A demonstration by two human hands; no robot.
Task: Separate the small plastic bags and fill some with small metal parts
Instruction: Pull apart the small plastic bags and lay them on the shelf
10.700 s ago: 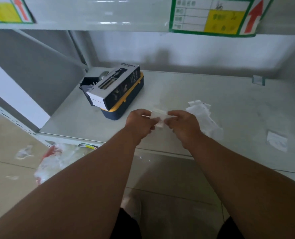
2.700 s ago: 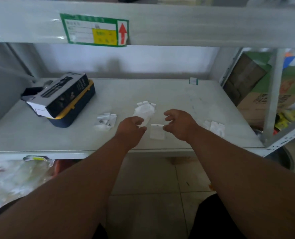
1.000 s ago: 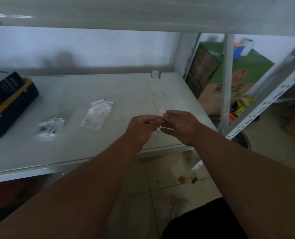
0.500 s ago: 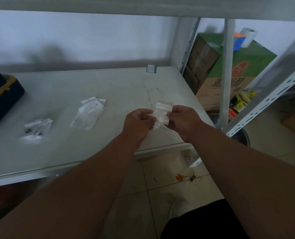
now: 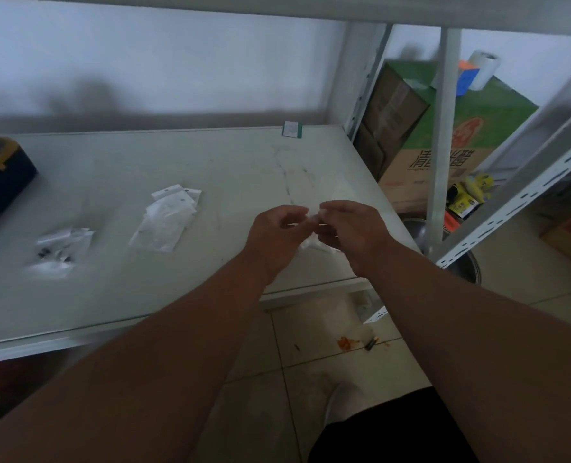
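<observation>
A small clear plastic bag is being held between both hands above the front right part of the white shelf board, its lower part hanging blurred beneath the fingers. The left hand is pinching the bag's top edge with curled fingers, and the right hand is pinching the same edge from the other side, fingertips nearly touching those of the left.

The hands are hovering just inside the board's front edge and near its right edge, where a perforated white upright is slanting past. A broad bare stretch of board is lying behind the hands, reaching to the back wall, where a small green-edged tag is standing.

To the left, a stack of empty plastic bags is lying flat on the board. Farther left, well apart from that stack, a pile of bags holding small dark metal parts is resting. At the far left edge a dark blue case with a yellow trim is partly showing.

Right of the shelf, a green and brown cardboard box is standing on the floor, with a white roll sitting on top of it.
</observation>
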